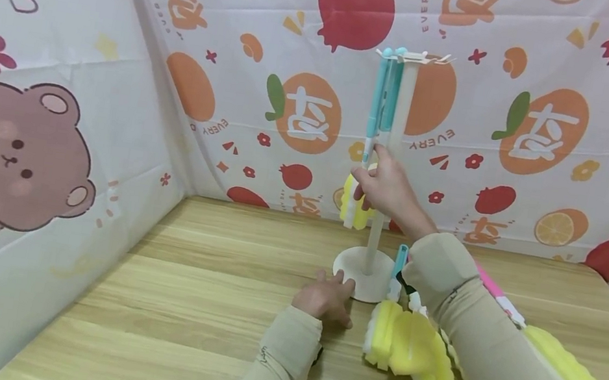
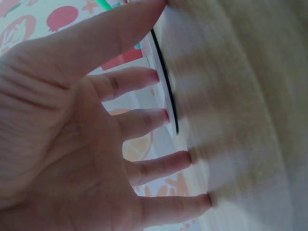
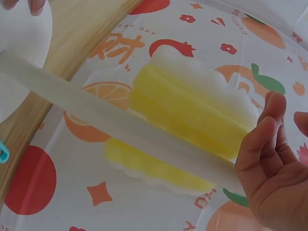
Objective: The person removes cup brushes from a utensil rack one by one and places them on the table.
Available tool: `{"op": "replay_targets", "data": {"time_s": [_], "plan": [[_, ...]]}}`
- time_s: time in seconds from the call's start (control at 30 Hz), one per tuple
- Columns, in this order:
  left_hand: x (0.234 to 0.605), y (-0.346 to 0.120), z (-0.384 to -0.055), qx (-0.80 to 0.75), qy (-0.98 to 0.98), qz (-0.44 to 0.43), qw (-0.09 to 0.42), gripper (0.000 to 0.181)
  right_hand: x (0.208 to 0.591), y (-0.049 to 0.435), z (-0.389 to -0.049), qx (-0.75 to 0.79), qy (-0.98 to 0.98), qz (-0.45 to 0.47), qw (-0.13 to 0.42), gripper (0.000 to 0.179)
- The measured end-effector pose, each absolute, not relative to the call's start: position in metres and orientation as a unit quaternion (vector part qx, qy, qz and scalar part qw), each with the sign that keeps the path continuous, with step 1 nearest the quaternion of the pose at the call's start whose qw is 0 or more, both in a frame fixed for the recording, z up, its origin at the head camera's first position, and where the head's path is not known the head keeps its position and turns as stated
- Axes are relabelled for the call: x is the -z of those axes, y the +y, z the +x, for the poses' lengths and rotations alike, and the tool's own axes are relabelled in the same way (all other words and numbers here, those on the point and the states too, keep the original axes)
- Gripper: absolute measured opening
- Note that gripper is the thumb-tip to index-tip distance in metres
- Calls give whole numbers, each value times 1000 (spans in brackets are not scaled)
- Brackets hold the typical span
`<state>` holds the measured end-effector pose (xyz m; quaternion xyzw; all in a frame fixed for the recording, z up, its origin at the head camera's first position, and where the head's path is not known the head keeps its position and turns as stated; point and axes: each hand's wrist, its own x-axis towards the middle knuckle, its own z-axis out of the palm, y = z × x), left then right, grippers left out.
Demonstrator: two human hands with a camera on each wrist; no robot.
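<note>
A white stand has a round base [image 1: 353, 277], a pole [image 1: 402, 109] and a ring of hooks on top. Two sponge cup brushes [image 1: 377, 99] with teal handles hang from the hooks, their yellow-and-white sponge heads [image 3: 192, 106] beside the pole. My right hand [image 1: 390, 186] is at the lower end of these handles, fingers bent. In the right wrist view its thumb stands apart from the fingers, with only backdrop showing between them. My left hand [image 1: 326, 296] has its fingers spread, fingertips resting at the base's edge and on the table.
More sponge brushes lie on the wooden table [image 1: 193, 305] right of the base: one with a teal handle [image 1: 399, 270], one with a pink handle [image 1: 488, 280], their yellow sponges [image 1: 413, 347] bunched together. A fruit-print cloth [image 1: 259, 177] stands behind, a bear-print cloth [image 1: 7, 165] at left.
</note>
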<state>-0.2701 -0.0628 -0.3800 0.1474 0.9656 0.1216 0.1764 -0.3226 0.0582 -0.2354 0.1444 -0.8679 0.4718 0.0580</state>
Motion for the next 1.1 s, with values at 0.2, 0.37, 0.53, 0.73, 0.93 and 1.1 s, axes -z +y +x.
{"op": "replay_targets", "data": {"time_s": [0.2,0.37,0.53,0.73,0.93,1.1], "plan": [[381,-62,-270,-112,967,150,175,67,235,60,-323,-476,-867,139,55,67],[381,-61,-270,-108,967,152,175,65,231,58,-322,-485,-865,118,50,63],[380,-62,-270,-107,967,157,170,63,225,54,-322,-494,-864,88,45,56],[379,-63,-272,-105,968,158,167,66,220,45,-325,-522,-849,66,44,46],[380,-62,-272,-103,967,159,168,62,216,42,-326,-508,-855,56,86,33],[380,-62,-272,-106,967,158,171,56,215,42,-324,-470,-874,51,111,34]]}}
